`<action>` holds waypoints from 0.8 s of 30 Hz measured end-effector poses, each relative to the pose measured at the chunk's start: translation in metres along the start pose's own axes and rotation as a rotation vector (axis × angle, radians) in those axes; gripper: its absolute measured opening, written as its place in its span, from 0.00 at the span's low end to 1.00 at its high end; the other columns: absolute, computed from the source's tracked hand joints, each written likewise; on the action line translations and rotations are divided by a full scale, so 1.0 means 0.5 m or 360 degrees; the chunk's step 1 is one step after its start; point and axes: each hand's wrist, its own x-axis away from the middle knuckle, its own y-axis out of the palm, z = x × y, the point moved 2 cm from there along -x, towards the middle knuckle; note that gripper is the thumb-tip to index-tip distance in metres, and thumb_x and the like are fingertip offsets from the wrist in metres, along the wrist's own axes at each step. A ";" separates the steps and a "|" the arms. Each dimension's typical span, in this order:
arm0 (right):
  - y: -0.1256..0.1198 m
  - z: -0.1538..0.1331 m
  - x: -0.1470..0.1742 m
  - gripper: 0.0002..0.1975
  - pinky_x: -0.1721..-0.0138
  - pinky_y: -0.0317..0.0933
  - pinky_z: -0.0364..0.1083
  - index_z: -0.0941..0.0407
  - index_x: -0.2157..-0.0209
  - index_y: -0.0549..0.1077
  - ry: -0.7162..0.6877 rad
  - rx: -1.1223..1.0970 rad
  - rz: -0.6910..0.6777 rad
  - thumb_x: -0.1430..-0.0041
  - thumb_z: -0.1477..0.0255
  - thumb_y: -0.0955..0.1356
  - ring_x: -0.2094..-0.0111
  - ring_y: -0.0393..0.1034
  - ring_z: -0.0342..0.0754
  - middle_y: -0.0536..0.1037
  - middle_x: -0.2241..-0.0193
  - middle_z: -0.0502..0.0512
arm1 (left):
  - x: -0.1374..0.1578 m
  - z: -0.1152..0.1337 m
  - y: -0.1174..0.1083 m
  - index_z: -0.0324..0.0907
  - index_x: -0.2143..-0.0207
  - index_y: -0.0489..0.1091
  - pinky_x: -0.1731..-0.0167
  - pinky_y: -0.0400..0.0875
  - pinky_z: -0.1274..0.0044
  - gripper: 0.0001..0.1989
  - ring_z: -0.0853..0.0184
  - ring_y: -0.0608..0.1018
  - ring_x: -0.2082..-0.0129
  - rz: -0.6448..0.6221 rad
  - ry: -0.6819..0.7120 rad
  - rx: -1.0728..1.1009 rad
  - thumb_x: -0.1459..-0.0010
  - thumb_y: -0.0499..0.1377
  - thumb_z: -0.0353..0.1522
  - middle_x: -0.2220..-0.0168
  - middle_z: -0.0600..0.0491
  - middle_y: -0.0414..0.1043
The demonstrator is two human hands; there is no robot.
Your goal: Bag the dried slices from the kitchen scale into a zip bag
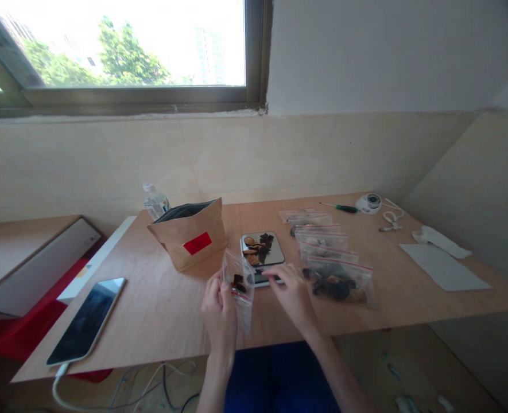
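Keep your left hand [219,307] pinching the small bag [239,287] upright while your right hand [290,289], fingers loosely spread, reaches over the scale [262,255].

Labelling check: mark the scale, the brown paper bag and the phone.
scale [275,257], head view, bare right part of its platform.
brown paper bag [180,232], head view, front face above the red label.
phone [85,321], head view, middle of its dark screen.
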 end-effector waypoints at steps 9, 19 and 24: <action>0.000 -0.031 -0.078 0.10 0.54 0.61 0.49 0.54 0.59 0.71 -0.0004 -0.0374 0.0020 0.39 0.71 0.61 0.56 0.67 0.48 0.74 0.59 0.56 | 0.005 0.004 0.000 0.40 0.55 0.69 0.57 0.65 0.71 0.17 0.62 0.73 0.57 -0.0003 -0.0007 0.0059 0.40 0.45 0.36 0.58 0.47 0.71; 0.134 0.085 -0.085 0.16 0.53 0.61 0.54 0.54 0.51 0.68 -0.0164 0.0426 -0.0359 0.42 0.70 0.64 0.52 0.63 0.54 0.69 0.54 0.61 | 0.001 0.006 -0.003 0.41 0.58 0.69 0.59 0.65 0.73 0.16 0.62 0.73 0.58 0.0010 0.0008 0.0059 0.40 0.45 0.35 0.59 0.48 0.72; 0.123 0.091 -0.089 0.12 0.54 0.60 0.53 0.55 0.56 0.71 -0.0128 0.0419 -0.0347 0.43 0.70 0.66 0.56 0.63 0.54 0.70 0.58 0.60 | -0.001 0.003 -0.003 0.41 0.57 0.69 0.59 0.65 0.73 0.16 0.62 0.72 0.58 -0.0020 -0.0011 0.0054 0.40 0.45 0.36 0.59 0.48 0.71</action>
